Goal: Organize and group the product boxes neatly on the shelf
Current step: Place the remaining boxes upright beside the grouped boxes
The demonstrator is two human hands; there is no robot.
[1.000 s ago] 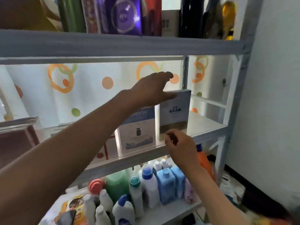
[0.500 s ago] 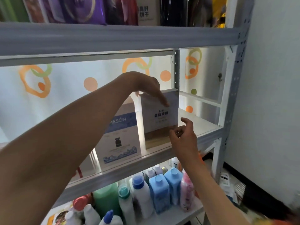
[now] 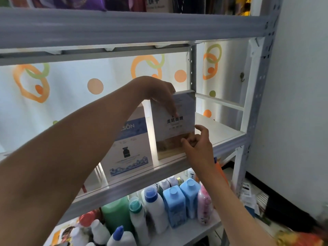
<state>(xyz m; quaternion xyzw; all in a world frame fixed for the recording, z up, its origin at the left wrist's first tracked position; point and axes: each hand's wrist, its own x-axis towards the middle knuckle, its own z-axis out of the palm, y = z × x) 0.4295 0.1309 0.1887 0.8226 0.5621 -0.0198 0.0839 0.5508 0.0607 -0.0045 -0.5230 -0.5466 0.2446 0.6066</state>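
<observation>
Left hand point(image 3: 156, 91) is gripping the top of the pale blue box point(image 3: 174, 125) at frame centre, fingers draped down its front. Right hand point(image 3: 197, 144) is pinching the box's lower right corner. Box is standing upright on the middle shelf point(image 3: 221, 132), just beside the blue-banded box point(image 3: 127, 148) to its left, narrow gap showing between them

Matt painted metal shelf point(image 3: 229, 148), smooth cardboard box point(image 3: 184, 110), glossy plastic bottles point(image 3: 174, 206).
</observation>
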